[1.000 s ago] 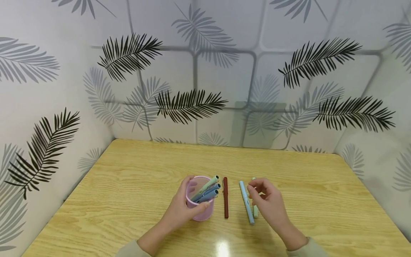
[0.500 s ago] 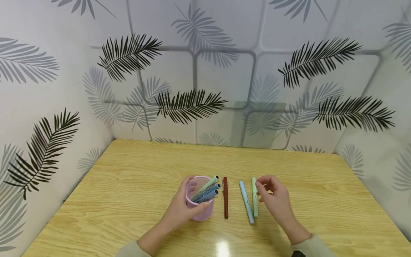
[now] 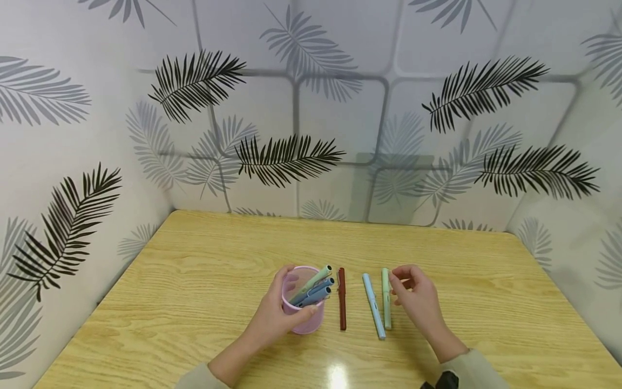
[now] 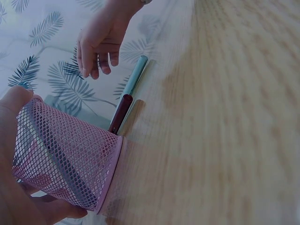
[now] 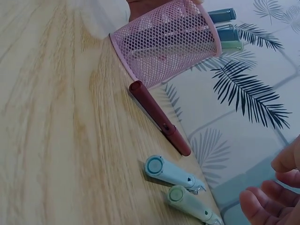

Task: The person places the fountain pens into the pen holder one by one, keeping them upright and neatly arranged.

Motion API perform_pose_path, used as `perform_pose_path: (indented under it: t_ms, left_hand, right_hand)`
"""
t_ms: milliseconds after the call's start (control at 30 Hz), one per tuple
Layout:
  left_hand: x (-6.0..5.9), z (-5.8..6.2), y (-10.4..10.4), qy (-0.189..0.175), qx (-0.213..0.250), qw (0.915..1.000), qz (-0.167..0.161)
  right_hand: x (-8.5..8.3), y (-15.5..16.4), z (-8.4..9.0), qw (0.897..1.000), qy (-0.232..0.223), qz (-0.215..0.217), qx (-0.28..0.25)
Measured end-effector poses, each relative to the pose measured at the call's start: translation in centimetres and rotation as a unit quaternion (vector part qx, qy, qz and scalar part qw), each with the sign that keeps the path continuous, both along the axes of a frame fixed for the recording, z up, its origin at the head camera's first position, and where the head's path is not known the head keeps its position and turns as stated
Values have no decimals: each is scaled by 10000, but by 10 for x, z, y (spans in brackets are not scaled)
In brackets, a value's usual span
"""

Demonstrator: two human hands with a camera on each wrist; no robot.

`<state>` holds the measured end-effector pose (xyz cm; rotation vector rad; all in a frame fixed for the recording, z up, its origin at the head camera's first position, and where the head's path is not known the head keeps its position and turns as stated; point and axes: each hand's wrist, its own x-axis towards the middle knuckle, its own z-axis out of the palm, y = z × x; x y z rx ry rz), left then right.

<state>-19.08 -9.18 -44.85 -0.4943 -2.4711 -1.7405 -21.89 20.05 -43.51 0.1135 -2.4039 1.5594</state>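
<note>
The left hand [image 3: 274,319] grips the pink mesh cup [image 3: 297,308], thumb on the cup's near right wall, the other fingers curled round its far left rim. The right hand [image 3: 417,301] hovers well to the right of the cup, just beside the green pen [image 3: 386,299]; its fingers are loosely curled, holding nothing, the tips close to the pen's top end but not clearly touching it.

Three pens lie on the table [image 3: 194,281] right of the cup, roughly parallel: the red pen [image 3: 342,298] nearest the cup, then the blue pen [image 3: 373,306], then the green one farthest out. Three more pens [image 3: 313,286] stand tilted in the cup, their caps leaning out over its right rim.

From the head camera, the cup's base is hidden behind the left hand, and whether the right fingertips meet the green pen cannot be told. The left wrist view shows the mesh wall [image 4: 65,159] close up with the thumb [image 4: 14,101] pressed on it, the red pen [image 4: 121,112] just beyond the cup, and the right hand [image 4: 101,40] with fingers hanging free above the table. The right wrist view shows the end caps of the blue [image 5: 171,172] and green [image 5: 190,202] pens side by side, apart from the red pen [image 5: 159,117], and only the fingertips [image 5: 262,204] of the right hand, cut off at the frame's edge.
</note>
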Motion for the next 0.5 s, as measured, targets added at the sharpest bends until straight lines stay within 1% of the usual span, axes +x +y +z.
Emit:
perform_pose_path:
  t_ms: [233, 500]
  left_hand:
    - [-1, 0, 0, -24, -11, 10000, 10]
    - [-1, -1, 0, 3, 15, 10000, -32]
  right_hand:
    - [-5, 2, -4, 9991, -374, -73, 208]
    - [-11, 3, -8, 9967, -645, -293, 392]
